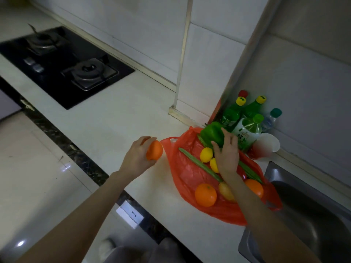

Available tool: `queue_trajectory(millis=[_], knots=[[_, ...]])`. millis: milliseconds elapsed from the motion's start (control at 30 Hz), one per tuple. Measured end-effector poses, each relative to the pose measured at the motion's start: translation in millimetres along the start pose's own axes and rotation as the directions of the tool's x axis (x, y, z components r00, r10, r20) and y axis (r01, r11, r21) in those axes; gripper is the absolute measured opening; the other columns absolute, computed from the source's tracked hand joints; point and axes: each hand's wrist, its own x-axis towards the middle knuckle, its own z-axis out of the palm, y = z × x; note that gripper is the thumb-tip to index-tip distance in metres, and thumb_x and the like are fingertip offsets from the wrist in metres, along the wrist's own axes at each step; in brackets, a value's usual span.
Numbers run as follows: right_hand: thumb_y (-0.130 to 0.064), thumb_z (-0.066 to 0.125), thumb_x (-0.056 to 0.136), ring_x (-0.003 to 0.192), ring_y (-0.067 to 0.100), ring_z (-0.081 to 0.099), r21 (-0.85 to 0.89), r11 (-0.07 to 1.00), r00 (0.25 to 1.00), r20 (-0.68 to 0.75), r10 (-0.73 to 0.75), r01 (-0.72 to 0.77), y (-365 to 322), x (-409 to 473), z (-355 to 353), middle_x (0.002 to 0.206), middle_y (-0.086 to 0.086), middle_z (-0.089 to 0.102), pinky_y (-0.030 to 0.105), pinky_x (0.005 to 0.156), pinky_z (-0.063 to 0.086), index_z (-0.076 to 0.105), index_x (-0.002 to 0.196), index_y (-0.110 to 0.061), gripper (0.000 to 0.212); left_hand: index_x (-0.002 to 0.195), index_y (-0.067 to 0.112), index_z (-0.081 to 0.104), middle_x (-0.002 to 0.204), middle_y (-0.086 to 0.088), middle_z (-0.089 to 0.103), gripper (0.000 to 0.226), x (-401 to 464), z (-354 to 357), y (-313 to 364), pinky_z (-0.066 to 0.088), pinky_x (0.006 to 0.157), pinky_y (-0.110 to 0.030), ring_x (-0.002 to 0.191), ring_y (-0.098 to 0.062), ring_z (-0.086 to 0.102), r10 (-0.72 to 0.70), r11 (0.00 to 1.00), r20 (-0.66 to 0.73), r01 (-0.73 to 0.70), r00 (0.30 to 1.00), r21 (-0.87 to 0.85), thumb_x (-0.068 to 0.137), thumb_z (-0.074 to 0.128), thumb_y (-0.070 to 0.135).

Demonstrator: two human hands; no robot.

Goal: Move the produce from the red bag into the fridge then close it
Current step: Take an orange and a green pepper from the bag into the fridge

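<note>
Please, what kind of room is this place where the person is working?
Most likely a home kitchen. A black two-burner gas stove is set into the pale countertop, a steel sink lies at the right, and drink bottles stand by the tiled wall.

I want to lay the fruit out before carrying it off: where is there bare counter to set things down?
Bare counter runs between the gas hob and the red bag, where the left hand holds an orange. It is crowded at the corner: bottles and a cup stand behind the bag, the sink to its right.
</note>
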Motion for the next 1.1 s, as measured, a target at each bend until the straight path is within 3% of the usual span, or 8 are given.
queue_trajectory(millis=[233,500,767,933,1100], knots=[[-0.024,0.062,0.087,0.109,0.028,0.052,0.114,0.974,0.979,0.026,-0.201,0.196,-140.5,0.4,20.9,0.121,0.012,0.047,0.039,0.087,0.049,0.044,0.135,-0.014,0.052,0.137,0.018,0.043,0.139,-0.005,0.042,0.075,-6.0,-98.3,-68.9,0.042,0.092,-0.037,0.12,-0.028,0.045,-0.048,0.998,-0.145,0.041,0.988,-0.053,0.07,0.078,0.019],[-0.025,0.062,0.087,0.109,0.017,0.049,0.272,0.883,0.898,0.115,-0.425,0.383,-355.8,-20.3,107.6,0.125,0.001,0.04,0.031,0.08,0.048,0.036,0.139,-0.025,0.058,0.134,0.017,0.046,0.133,-0.007,0.045,0.078,-66.7,-238.1,-210.8,0.041,0.09,-0.039,0.116,-0.03,0.046,-0.163,0.987,-0.349,0.148,0.923,-0.068,0.064,0.081,0.019],[-0.03,0.062,0.087,0.108,0.015,0.049,0.464,0.726,0.767,0.141,-0.626,0.507,-538.6,-41.4,191.7,0.125,-0.003,0.041,0.029,0.08,0.047,0.039,0.136,-0.028,0.055,0.133,0.022,0.046,0.131,-0.004,0.047,0.075,-138.3,-358.0,-323.2,0.039,0.086,-0.031,0.114,-0.026,0.048,-0.344,0.931,-0.548,0.353,0.763,-0.093,0.066,0.081,0.024],[-0.032,0.063,0.086,0.096,0.01,0.049,0.518,0.615,0.655,0.133,-0.744,0.594,-639.8,-38.2,238.4,0.124,-0.002,0.042,0.022,0.074,0.04,0.041,0.135,-0.027,0.054,0.134,0.02,0.045,0.131,-0.005,0.047,0.074,-159.2,-428.4,-382.0,0.036,0.086,-0.028,0.113,-0.026,0.049,-0.407,0.892,-0.647,0.432,0.645,-0.13,0.069,0.08,0.024],[-0.033,0.063,0.086,0.1,0.014,0.052,0.582,0.523,0.571,0.12,-0.812,0.623,-737.4,-19.2,298.4,0.124,-0.003,0.042,0.029,0.074,0.049,0.039,0.135,-0.028,0.055,0.133,0.023,0.044,0.132,-0.003,0.045,0.075,-158.7,-492.2,-452.8,0.04,0.091,-0.035,0.115,-0.026,0.048,-0.427,0.854,-0.689,0.511,0.586,-0.095,0.068,0.08,0.027]])
